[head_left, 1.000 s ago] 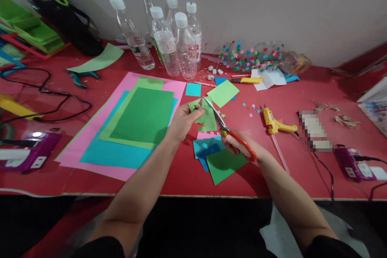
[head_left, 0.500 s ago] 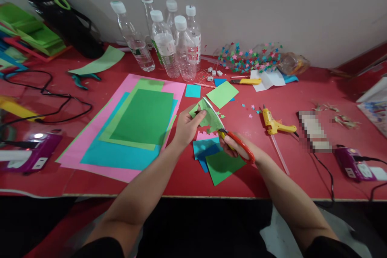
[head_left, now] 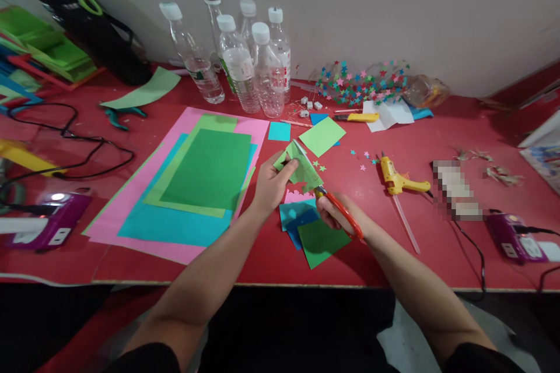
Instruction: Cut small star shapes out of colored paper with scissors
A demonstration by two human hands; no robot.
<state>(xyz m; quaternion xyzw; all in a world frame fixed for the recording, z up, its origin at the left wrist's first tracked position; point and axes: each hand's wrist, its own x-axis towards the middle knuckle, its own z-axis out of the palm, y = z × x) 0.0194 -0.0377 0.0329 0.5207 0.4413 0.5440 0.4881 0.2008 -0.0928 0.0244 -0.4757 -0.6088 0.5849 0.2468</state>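
The left hand (head_left: pixel 272 180) pinches a cut green paper piece (head_left: pixel 305 173) between its thumb and fingers, holding it just left of the scissors (head_left: pixel 341 210); the right hand (head_left: pixel 330 213) is closed around the red handle of the scissors, whose blades point away from the person and run along the right edge of the green paper piece; how far apart the blades stand I cannot tell. Just right of the scissors' blades, small green paper stars (head_left: pixel 322 168) lie on the red table (head_left: pixel 262 268); beyond the scissors' tip is a light green paper rectangle (head_left: pixel 324 136), and past that, to the right, a yellow utility knife (head_left: pixel 356 118); nearer the person, below the scissors, a dark green paper square (head_left: pixel 324 242) overlaps blue paper pieces (head_left: pixel 291 214), with a pink paper scrap (head_left: pixel 297 196) just above them, its edge notched. Well to the left of the scissors are layered sheets, a dark green sheet (head_left: pixel 210 169) topmost and a pink sheet (head_left: pixel 123 207) spreading out beneath; farther back and to the left of the scissors, clear plastic bottles (head_left: pixel 271 87) stand in a cluster with white caps on; to the right of the scissors lies a yellow glue gun (head_left: pixel 400 180), a translucent glue stick (head_left: pixel 405 223) reaching toward the person from it.
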